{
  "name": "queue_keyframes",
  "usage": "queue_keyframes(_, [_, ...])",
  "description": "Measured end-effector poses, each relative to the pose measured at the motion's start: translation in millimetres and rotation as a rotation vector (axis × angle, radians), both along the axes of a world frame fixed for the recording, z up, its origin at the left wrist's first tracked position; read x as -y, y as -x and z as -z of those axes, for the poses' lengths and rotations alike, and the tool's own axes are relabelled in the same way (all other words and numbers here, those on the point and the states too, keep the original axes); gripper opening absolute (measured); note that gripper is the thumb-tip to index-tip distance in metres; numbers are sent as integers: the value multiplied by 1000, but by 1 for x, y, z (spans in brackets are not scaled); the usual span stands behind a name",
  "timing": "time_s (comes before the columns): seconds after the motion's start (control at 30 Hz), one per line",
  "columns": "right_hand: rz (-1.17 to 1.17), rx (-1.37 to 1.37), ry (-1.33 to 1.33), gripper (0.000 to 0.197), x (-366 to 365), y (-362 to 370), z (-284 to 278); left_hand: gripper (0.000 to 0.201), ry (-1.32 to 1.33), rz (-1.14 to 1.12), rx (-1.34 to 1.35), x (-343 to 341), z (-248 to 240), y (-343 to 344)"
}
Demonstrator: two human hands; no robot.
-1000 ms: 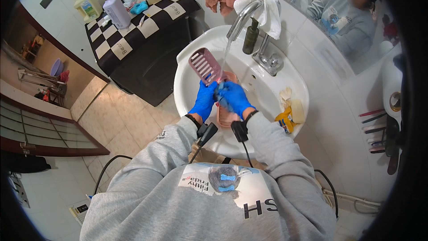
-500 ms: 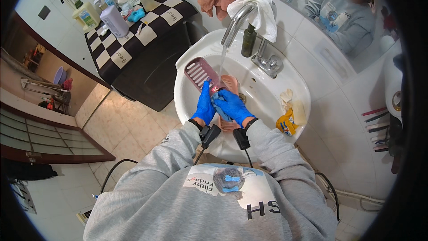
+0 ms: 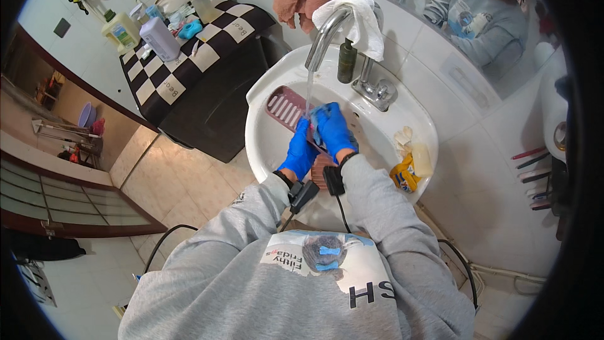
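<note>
In my blue-gloved left hand [image 3: 300, 152] is a mauve slotted plastic tray [image 3: 284, 106], tilted over the sink [image 3: 255, 135]. My right hand [image 3: 335, 130], also gloved in blue, closes on a light blue cloth [image 3: 318, 115] against the tray's inner side. Water runs from the curved metal faucet [image 3: 327, 33] down onto the tray beside my fingers. Below my hands a second, salmon-pink ribbed tray [image 3: 319, 172] rests in the basin, partly covered by my hands and wrists.
A white cloth [image 3: 365, 22] drapes over the faucet, with a dark green bottle [image 3: 346, 62] behind the basin. On the sink's right rim lie a yellow packet [image 3: 404, 174] and a pale bar [image 3: 421, 160]. Several bottles stand on the checkered cover [image 3: 207, 55] at the left.
My right hand has moved up and to the right with the cloth along the tray. The tray has lowered slightly, and my left hand has shifted a little right.
</note>
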State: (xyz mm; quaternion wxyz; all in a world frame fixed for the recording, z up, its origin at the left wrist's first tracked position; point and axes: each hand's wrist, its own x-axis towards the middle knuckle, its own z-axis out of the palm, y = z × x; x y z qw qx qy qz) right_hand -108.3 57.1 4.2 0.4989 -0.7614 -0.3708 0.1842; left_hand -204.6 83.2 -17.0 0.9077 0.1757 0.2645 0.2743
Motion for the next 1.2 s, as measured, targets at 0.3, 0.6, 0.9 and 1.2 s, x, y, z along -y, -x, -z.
queue_keyframes(0.3, [-241,30,-82,22,26,37,-23,53,13,85,119,-17,9,13])
queue_keyframes(0.6, [-475,126,-132,29,41,22,-6,50,42,-51,91,-21,-9,8])
queue_keyframes(0.9, [-246,73,-223,24,40,18,-19,46,42,-31,149,-16,2,0])
queue_keyframes(1.2, [-439,-155,-53,28,74,6,1,53,-52,-97,125,-26,-6,16])
